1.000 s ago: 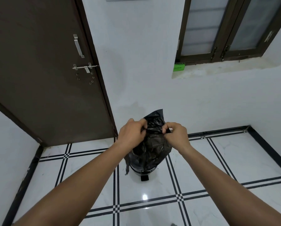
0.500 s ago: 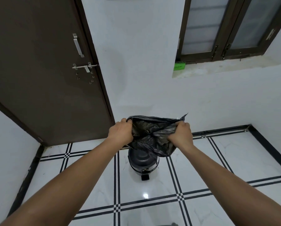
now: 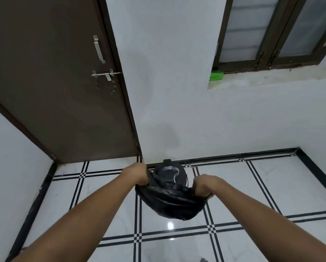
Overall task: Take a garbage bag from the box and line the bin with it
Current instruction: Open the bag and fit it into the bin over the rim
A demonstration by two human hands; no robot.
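I see the black garbage bag (image 3: 169, 203) held in the air between my two hands, low over the tiled floor (image 3: 253, 186), with its mouth pulled wide and its body sagging in a crumpled pouch toward me. Through and just beyond the opened mouth I make out the bin (image 3: 169, 173), a dark round shape standing on the floor close to the wall, with a pale glint inside it. My left hand (image 3: 137, 174) has its fingers curled tight round the left edge of the bag's mouth; my right hand (image 3: 202, 185) grips the right edge the same way, fingers bunched into the plastic.

I judge the first part done: the bag is out of its box and opened. What is left, as far as I can tell, is the lining itself: lowering the pouch into the bin and folding the mouth over the rim. I cannot tell whether any of the bag already touches the bin or only hangs in front of it.

The bag hides most of the bin's near side, so its rim and lid are hard to read. Whether the green object (image 3: 216, 76) on the window ledge (image 3: 271, 76) is the box, I cannot say. The brown door (image 3: 54, 82) stands shut to the left.
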